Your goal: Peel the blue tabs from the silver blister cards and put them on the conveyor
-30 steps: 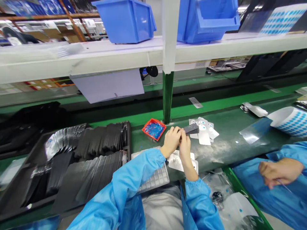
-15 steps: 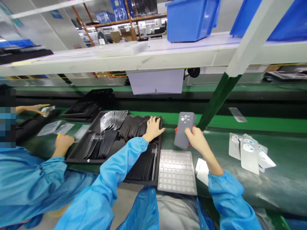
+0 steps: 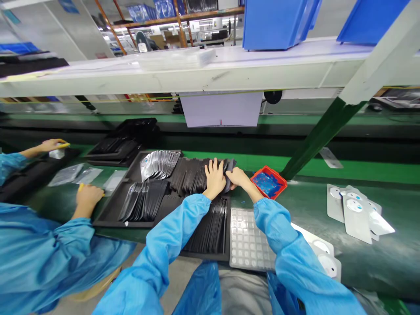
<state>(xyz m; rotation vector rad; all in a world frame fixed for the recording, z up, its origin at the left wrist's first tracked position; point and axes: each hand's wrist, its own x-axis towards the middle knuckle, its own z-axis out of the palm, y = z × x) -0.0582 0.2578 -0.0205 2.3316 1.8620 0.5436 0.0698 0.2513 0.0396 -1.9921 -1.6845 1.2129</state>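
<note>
My left hand [image 3: 215,176] lies flat with fingers spread on a row of dark flat parts standing in a black tray [image 3: 108,215]. Just to its right, my right hand [image 3: 236,178] is closed on a grey flat part [image 3: 229,172] and holds it at the right end of that row. The tray holds several rows of dark and silvery parts [image 3: 157,164]. Both arms wear blue sleeves.
A red dish [image 3: 268,182] sits right of my hands. A clear grid tray [image 3: 246,238] lies at the near edge. Grey backing cards [image 3: 352,208] lie at the right. A co-worker's hands [image 3: 85,195] work at the left. A green post [image 3: 320,138] rises behind the dish.
My right hand has carried the grey part left and down to the tray's row. My left hand stays on the row. The view has shifted slightly left.
</note>
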